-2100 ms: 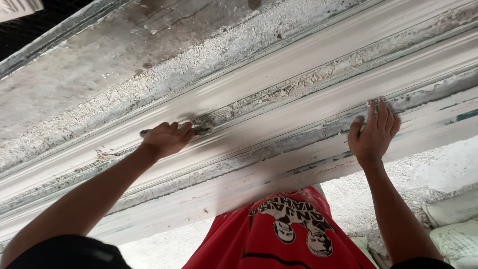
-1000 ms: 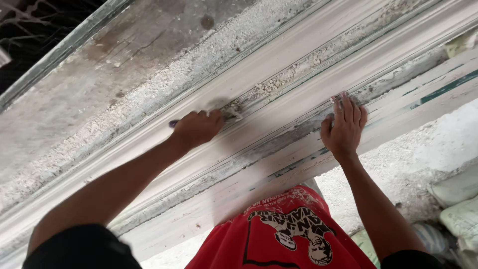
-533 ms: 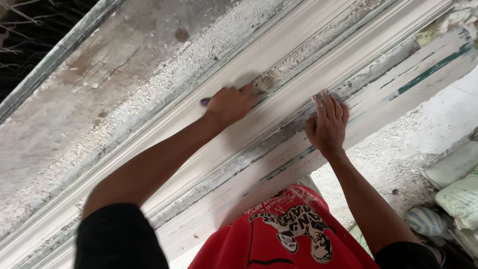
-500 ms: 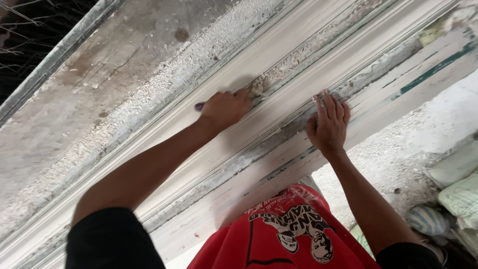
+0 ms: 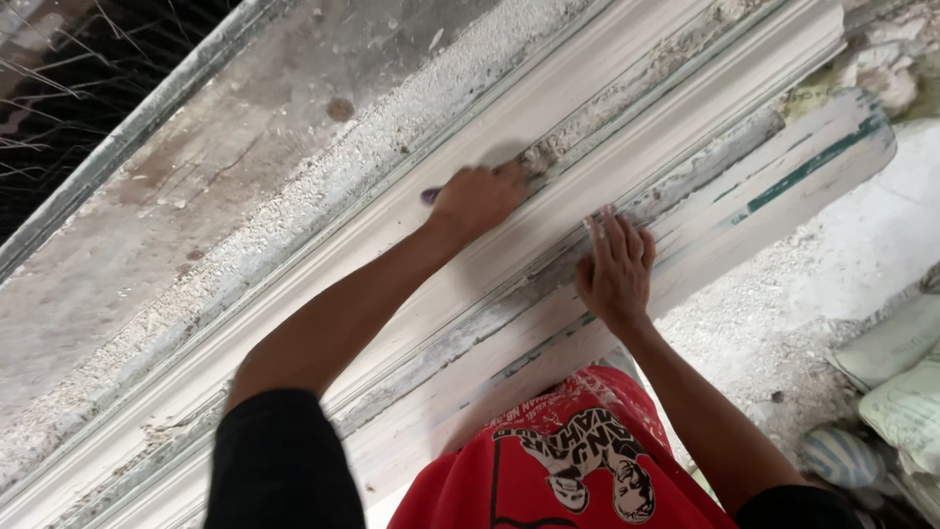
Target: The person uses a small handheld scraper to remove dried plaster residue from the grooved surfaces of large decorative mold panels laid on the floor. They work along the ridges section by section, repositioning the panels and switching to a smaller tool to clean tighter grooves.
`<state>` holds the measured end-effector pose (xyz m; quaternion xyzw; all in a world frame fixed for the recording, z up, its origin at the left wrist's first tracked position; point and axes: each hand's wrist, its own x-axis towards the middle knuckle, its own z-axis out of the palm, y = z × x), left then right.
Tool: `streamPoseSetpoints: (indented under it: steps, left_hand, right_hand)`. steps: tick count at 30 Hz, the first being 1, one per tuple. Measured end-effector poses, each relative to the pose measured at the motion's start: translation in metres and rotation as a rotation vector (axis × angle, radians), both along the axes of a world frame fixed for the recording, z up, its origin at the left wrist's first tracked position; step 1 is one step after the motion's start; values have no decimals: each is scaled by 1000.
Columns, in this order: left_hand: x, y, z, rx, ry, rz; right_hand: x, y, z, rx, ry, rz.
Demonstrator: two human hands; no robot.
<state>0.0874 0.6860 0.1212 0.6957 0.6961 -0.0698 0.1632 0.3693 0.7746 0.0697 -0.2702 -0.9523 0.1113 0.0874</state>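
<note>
Item: long white moulding (image 5: 676, 108), profiled in ridges and grooves, lying diagonally from lower left to upper right on a rough, crumb-strewn worktop (image 5: 225, 186). Its far end is stopping near the upper right corner; patches of grey-green are showing through the white along the nearer ridges.

Left hand (image 5: 480, 199): its grip is clenching a small tool with a purple handle end (image 5: 430, 196) poking out behind the fist. The working tip is hidden under the fingers, so its kind cannot be told. The fist is pressing into a groove of the moulding, just beside a gritty, roughened patch (image 5: 548, 157), probably so the tool is bearing along the channel.

Right hand (image 5: 615, 269): grip released, palm down, fingers spread and lying flat on a nearer ridge of the moulding. It is likely steadying the piece against the push of the other hand. The two hands are sitting near each other, on neighbouring ridges.

Surroundings: white crumbs (image 5: 323, 176) are banking along the far side of the moulding. A metal edge strip (image 5: 127, 127) is bordering the worktop at upper left. Pale sacks (image 5: 906, 387) are lying on the dusty floor (image 5: 783, 313) at lower right. The person is wearing a red printed shirt (image 5: 558, 470) with black sleeves.
</note>
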Motion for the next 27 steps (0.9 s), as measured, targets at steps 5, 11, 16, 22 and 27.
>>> streamPoseSetpoints:
  steps: [5,11,16,22,27]
  left_hand:
    - [1,-38,7,36,1,2]
    - [22,123,-13,24,14,23]
    - [23,173,-9,154,49,-4]
    - [20,121,8,18,104,38]
    - [41,222,-9,163,110,43]
  right_hand:
    - [0,7,-19,-27,-57,21]
    - [15,14,-21,-169,64,168]
    - [46,129,-19,-229,-76,251]
    - [58,356,-28,47,-79,-11]
    - [52,378,-29,30,21,-23]
